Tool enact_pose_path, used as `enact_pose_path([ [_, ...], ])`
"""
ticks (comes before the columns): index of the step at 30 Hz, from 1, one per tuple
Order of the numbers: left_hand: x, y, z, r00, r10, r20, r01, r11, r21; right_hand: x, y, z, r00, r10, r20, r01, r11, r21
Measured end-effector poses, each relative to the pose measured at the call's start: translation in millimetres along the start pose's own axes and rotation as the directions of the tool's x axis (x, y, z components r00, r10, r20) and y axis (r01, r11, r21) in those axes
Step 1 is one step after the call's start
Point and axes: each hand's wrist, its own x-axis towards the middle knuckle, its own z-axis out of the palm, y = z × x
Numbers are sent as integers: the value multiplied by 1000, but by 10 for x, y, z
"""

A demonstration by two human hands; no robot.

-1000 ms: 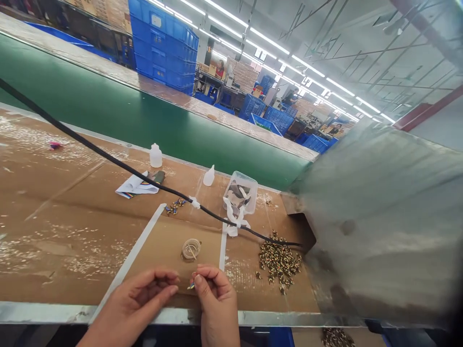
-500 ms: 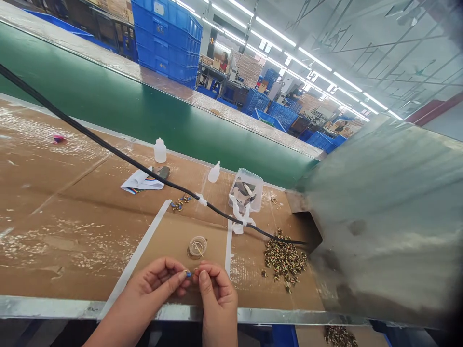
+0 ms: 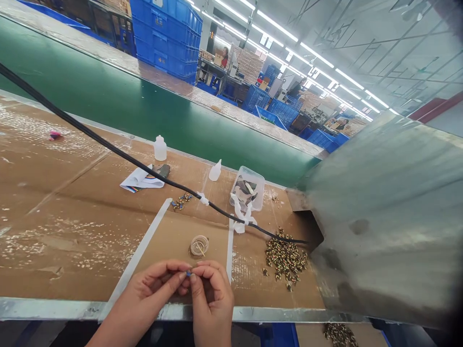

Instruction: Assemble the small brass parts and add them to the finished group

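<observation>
A small blue piece (image 3: 188, 273) sits pinched between the thumb and forefinger of my left hand (image 3: 154, 289). My right hand (image 3: 214, 295) is closed in a pinch right against it; whatever those fingertips hold is mostly hidden. Just beyond my fingers, a small round clear tub (image 3: 198, 246) stands on the brown sheet with a thin stick in it. Farther back lies a little group of blue and gold-coloured parts (image 3: 181, 201). To the right is a large heap of small dark and gold-coloured parts (image 3: 285, 258).
A black cable (image 3: 119, 153) crosses above the cardboard-covered bench. Behind are two white plastic bottles (image 3: 160, 149), a folded cloth (image 3: 142, 180) and a clear box (image 3: 248, 189) with scraps. A metal housing (image 3: 379, 221) stands at right. Past the green belt (image 3: 170, 113) are stacked blue crates (image 3: 164, 38).
My right hand has moved left, closing the gap to my left hand, so its fingertips now meet the blue piece. My left hand stays nearly in place.
</observation>
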Motion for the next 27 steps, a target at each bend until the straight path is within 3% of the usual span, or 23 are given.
enact_pose_path([
  [5, 10, 9, -52, 993, 115, 10, -115, 975, 190, 3, -25, 36, 1000, 28, 10, -29, 1000, 13],
  [10, 7, -34, -115, 956, 295, -7, -264, 865, 426, 6, -46, 73, 999, 43, 24, -43, 999, 12],
  [14, 17, -84, -147, 973, 231, 15, -217, 890, 402, 34, -41, -13, 999, -25, -23, 24, 999, -26],
  [18, 41, -85, -176, 977, 214, 18, -203, 894, 400, 108, -2, -172, 989, -117, -87, 101, 981, -168],
  [23, 67, 17, -165, 963, 267, 32, -260, 891, 372, 231, 27, -261, 981, -193, -20, 174, 919, -353],
  [27, 96, 82, -142, 988, 156, 8, -152, 949, 277, 301, 17, -230, 974, -224, 35, 217, 878, -427],
])
